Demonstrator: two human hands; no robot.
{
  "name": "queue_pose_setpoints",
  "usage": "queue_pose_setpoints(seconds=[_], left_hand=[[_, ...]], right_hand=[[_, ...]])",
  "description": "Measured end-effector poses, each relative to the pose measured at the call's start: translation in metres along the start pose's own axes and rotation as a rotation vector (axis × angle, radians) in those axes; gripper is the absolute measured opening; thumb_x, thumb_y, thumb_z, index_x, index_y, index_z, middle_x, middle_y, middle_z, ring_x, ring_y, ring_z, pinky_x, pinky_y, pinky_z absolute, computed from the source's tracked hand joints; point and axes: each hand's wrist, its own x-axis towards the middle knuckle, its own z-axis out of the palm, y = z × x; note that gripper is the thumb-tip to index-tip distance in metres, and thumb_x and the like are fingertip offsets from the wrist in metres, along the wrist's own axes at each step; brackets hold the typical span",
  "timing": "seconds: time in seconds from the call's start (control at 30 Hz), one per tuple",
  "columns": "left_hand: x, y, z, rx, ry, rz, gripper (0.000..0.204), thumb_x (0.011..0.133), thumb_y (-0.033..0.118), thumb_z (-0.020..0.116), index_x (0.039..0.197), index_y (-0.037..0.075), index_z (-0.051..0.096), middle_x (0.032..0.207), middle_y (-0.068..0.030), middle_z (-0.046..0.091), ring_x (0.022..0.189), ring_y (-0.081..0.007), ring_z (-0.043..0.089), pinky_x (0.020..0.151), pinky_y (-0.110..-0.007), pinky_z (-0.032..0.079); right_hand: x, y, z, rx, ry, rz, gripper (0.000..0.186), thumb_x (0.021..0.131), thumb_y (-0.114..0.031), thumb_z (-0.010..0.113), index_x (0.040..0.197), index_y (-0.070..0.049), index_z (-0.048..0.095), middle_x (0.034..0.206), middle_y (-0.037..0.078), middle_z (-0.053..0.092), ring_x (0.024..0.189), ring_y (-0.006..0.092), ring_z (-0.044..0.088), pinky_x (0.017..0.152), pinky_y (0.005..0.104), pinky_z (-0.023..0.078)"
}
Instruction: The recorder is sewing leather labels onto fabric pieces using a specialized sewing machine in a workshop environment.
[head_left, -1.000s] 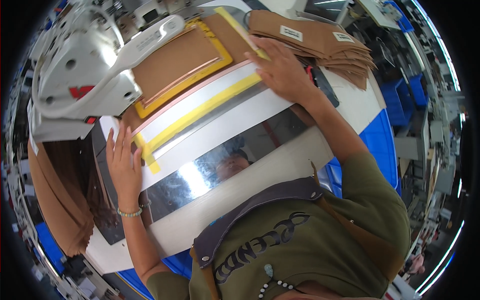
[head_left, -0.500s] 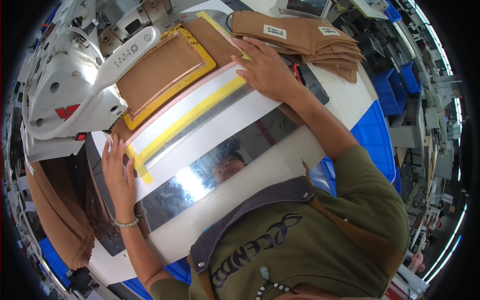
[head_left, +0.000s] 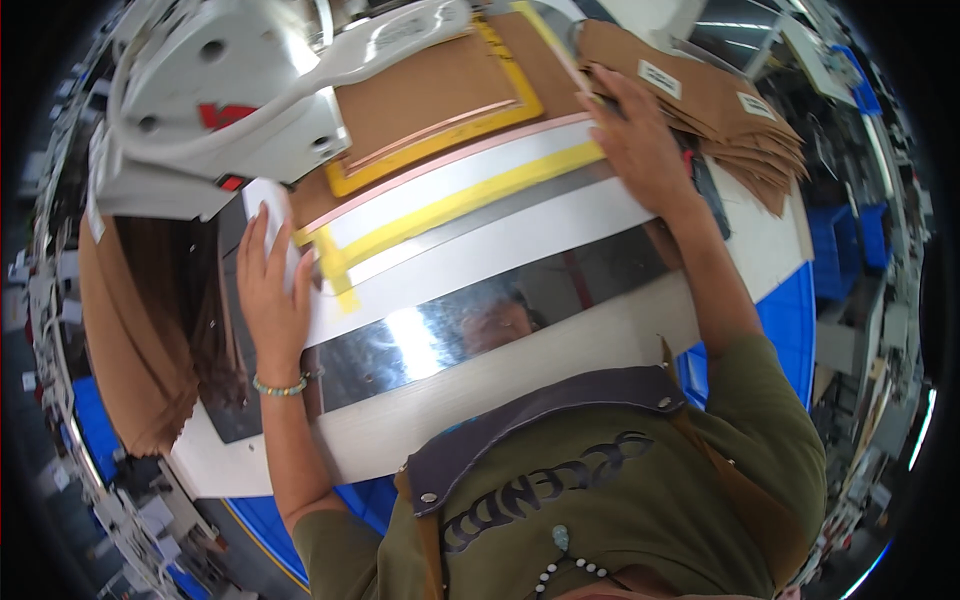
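My left hand (head_left: 272,295) lies at the left end of a white sheet (head_left: 480,240), its fingers stretched and thumb apart, close to the crossed yellow tape. At the other end my right hand (head_left: 640,150) rests with spread fingers on the right edge of a brown fabric piece (head_left: 550,70) and the long yellow tape strip (head_left: 470,197). A yellow frame (head_left: 440,155) with a copper-coloured inner rim sits on the fabric. Beneath the white sheet is a shiny metal plate (head_left: 450,330). My right fingertips are partly blurred.
A white press machine (head_left: 220,90) with a long handle (head_left: 400,40) stands at the far left, over the work. Labelled brown fabric pieces (head_left: 700,110) are stacked at the far right. More brown fabric (head_left: 130,340) hangs at the left. Blue bins (head_left: 775,330) stand beside the table.
The view has turned, so the table and machine appear further right and higher. Both hands stay at the two ends of the sheet; the left fingers look straighter.
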Motion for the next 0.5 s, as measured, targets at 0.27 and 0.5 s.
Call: queue_pose_setpoints(seconds=[0.27,0.5], left_hand=[[-0.004,-0.002,0.004,0.035,-0.198,-0.043,0.056,0.098,0.024,0.074,0.153,0.017,0.063,0.171,-0.0168,0.040,0.159,-0.0422,0.032,0.128,-0.054,0.028],[-0.004,-0.008,0.007,-0.047,-0.172,-0.028,0.055,0.099,0.018,0.070,0.154,0.014,0.062,0.172,-0.0141,0.042,0.161,-0.0390,0.030,0.130,-0.052,0.023]], right_hand=[[-0.001,-0.004,-0.003,0.014,-0.060,0.058,0.041,0.108,-0.029,0.059,0.140,-0.005,0.071,0.161,0.016,0.051,0.152,0.0368,0.041,0.124,0.0491,0.036],[-0.004,0.001,0.009,0.036,0.035,-0.009,0.039,0.104,-0.030,0.067,0.133,-0.004,0.073,0.151,0.017,0.058,0.148,0.0353,0.045,0.121,0.0474,0.040]])
